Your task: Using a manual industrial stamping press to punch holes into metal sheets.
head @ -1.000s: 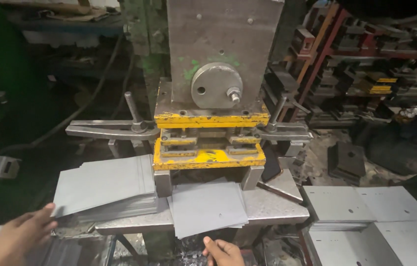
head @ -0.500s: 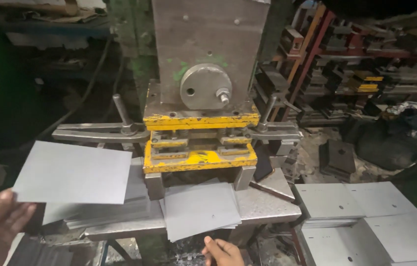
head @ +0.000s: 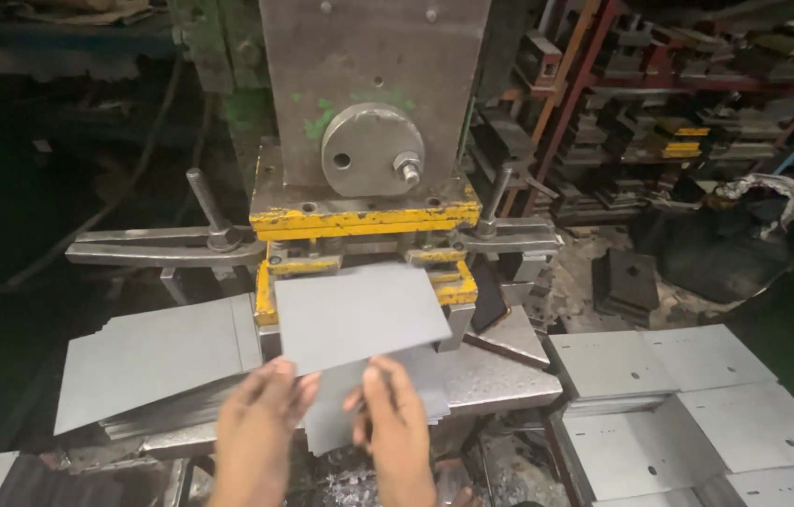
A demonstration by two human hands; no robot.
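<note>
The left hand (head: 261, 427), at the lower centre of the frame, holds the near edge of a grey metal sheet (head: 359, 314), fingers closed on it. The right hand (head: 397, 427), just beside, rests with spread fingers on a second sheet (head: 416, 394) lying on the press table (head: 500, 376). The lifted sheet is in front of the yellow die (head: 364, 221). A stack of sheets (head: 153, 357) lies at the left.

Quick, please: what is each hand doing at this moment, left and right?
Left hand: shut on the upper sheet, at its near edge.
Right hand: open, resting on the lower sheet.
</note>
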